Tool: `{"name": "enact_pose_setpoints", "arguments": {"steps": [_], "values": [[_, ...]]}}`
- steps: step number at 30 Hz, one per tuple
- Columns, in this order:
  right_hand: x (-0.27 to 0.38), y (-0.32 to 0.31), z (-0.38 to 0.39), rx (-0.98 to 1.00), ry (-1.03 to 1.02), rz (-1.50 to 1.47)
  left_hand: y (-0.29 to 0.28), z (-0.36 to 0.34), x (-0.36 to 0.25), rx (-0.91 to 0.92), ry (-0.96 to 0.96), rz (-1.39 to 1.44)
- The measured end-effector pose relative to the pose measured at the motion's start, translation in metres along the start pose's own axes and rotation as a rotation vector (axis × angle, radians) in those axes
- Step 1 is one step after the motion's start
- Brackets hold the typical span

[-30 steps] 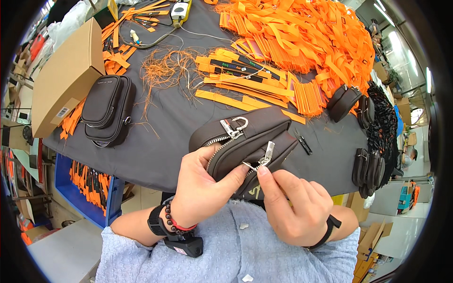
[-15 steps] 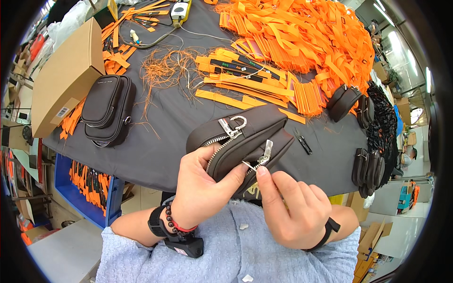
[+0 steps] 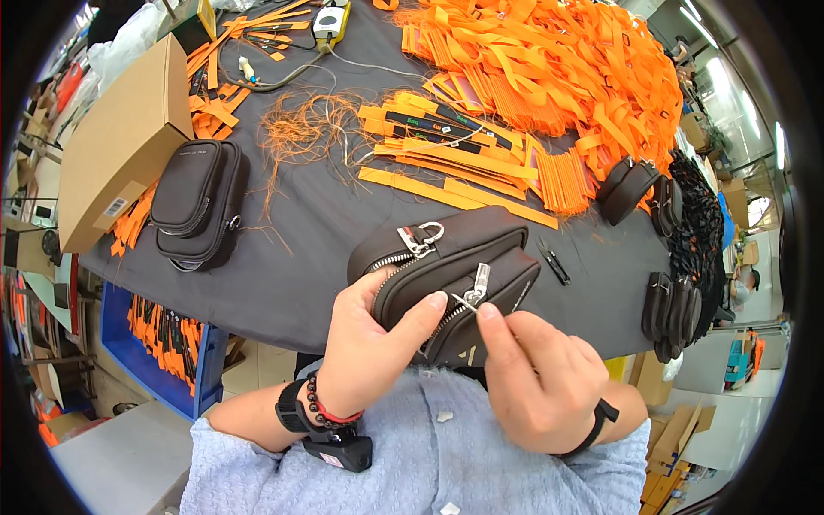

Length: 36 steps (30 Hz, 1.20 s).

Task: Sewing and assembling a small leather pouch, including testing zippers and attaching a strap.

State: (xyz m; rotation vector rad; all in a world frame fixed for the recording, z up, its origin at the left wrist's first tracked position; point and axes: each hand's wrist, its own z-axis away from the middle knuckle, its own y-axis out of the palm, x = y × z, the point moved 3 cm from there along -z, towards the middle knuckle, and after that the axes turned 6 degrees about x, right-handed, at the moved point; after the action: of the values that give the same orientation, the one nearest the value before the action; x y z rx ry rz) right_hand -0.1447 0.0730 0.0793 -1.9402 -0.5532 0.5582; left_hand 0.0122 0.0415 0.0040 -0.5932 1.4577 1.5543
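Note:
A small dark brown zippered bag [image 3: 485,236] is held tilted in front of me. My left hand [image 3: 365,348] grips it, fingers tucked into the partly opened larger compartment and thumb pressed on the front pocket. A silver clasp [image 3: 421,240] sits near the larger zip's end. On the front pocket, the silver zip pull [image 3: 479,281] points up and away. My right hand [image 3: 545,378] pinches a thin, pale, pointed stick [image 3: 464,302] between thumb and forefinger, its shaft lying across the front zip beside the slider. The stick's exact kind cannot be made out.
Orange straps [image 3: 549,77] are heaped at the far right, with loose orange threads [image 3: 309,129] left of them. Small black snips [image 3: 554,262] lie right of the bag. More dark bags [image 3: 197,202] and a cardboard box [image 3: 120,146] stand left. A blue crate [image 3: 204,369] is below.
The bag and both hands have shifted slightly right, and the bag has tipped so more of its front panel shows. My right hand still pinches the pale stick at the front zip.

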Motion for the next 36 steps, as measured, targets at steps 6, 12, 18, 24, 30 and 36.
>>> {"name": "enact_pose_setpoints", "arguments": {"steps": [6, 12, 18, 24, 30, 36], "values": [[0.000, 0.006, 0.003, 0.017, 0.035, -0.071, 0.001, -0.001, 0.003, -0.037, 0.020, -0.151], [0.005, 0.006, 0.002, 0.062, 0.027, -0.059, 0.003, -0.003, 0.003, -0.049, -0.002, -0.162], [0.007, 0.008, 0.002, 0.060, 0.017, -0.054, 0.004, -0.003, 0.002, -0.069, -0.002, -0.152], [0.013, 0.007, -0.001, 0.077, 0.033, -0.017, 0.003, -0.003, 0.003, -0.075, -0.005, -0.196], [0.019, 0.005, -0.005, 0.090, 0.047, 0.041, 0.003, -0.002, 0.004, -0.097, -0.004, -0.199], [0.025, 0.005, -0.007, 0.088, 0.052, 0.097, 0.004, -0.002, 0.003, -0.110, 0.006, -0.187]]}}
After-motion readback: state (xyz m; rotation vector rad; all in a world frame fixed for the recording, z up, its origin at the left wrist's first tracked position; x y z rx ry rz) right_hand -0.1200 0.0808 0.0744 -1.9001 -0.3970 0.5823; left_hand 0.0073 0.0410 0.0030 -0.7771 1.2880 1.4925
